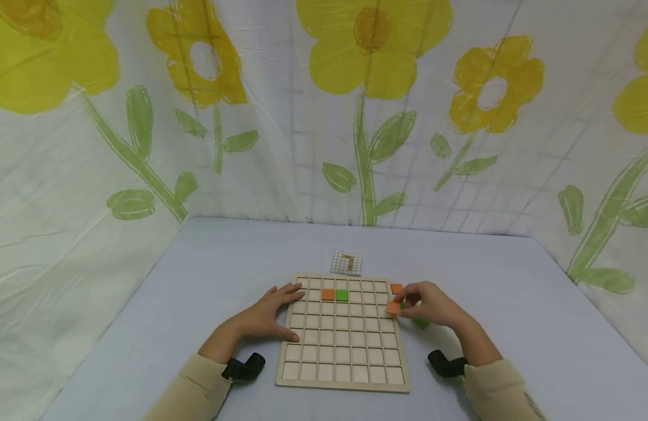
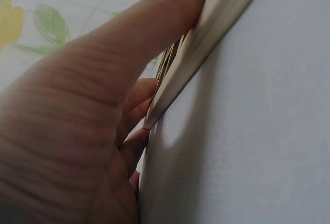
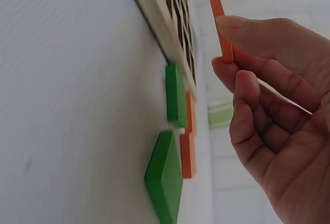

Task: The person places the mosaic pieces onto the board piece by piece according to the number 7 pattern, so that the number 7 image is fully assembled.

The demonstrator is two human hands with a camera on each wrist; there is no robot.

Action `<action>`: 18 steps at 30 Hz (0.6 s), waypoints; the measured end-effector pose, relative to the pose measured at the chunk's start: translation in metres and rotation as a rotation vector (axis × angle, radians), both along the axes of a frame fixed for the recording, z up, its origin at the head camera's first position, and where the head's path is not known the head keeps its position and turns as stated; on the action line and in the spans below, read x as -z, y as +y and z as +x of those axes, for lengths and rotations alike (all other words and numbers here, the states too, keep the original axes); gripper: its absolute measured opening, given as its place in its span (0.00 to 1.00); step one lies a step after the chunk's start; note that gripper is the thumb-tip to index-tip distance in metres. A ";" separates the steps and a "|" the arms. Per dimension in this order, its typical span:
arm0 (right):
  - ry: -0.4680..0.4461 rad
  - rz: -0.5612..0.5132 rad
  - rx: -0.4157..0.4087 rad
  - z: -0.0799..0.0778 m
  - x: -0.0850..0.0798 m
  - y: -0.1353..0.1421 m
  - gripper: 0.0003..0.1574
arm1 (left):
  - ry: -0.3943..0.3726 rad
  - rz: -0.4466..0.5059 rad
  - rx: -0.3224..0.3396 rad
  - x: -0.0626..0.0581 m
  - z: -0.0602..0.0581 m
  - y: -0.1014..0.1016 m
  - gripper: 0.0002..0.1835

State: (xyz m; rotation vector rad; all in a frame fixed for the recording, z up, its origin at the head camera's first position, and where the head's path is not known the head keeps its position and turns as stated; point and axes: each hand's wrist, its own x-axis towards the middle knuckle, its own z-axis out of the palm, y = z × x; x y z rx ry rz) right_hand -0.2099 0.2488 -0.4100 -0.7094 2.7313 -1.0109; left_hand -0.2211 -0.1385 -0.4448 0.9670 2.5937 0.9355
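Note:
A wooden grid board [image 1: 342, 386] lies on the table, with an orange tile [image 1: 328, 294] and a green tile [image 1: 342, 295] side by side in its second row from the far edge. My left hand [image 1: 263, 316] rests on the board's left edge with fingers spread; its thumb [image 2: 154, 23] lies along the rim in the left wrist view. Between thumb and fingertip, my right hand [image 1: 431, 305] pinches another orange square tile [image 3: 223, 33], raised above the table at the board's right edge. The right wrist view shows that tile apart from the board.
Right of the board lie loose tiles: green ones [image 3: 165, 177] nearer the right wrist camera, orange ones [image 3: 188, 154] behind, partly hidden. A small printed grid card [image 1: 347, 263] lies beyond the board's far edge. A flower-printed curtain [image 1: 281, 175] hangs behind the table.

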 end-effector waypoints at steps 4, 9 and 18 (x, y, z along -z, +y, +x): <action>0.005 -0.016 -0.011 -0.005 -0.001 -0.009 0.12 | 0.001 0.003 0.002 0.000 0.000 0.000 0.51; -0.005 -0.034 -0.025 -0.011 -0.003 -0.018 0.13 | 0.013 0.002 0.006 0.000 -0.001 0.000 0.51; 0.005 -0.059 -0.047 -0.020 -0.005 -0.036 0.12 | 0.012 0.000 0.005 0.000 0.000 0.000 0.51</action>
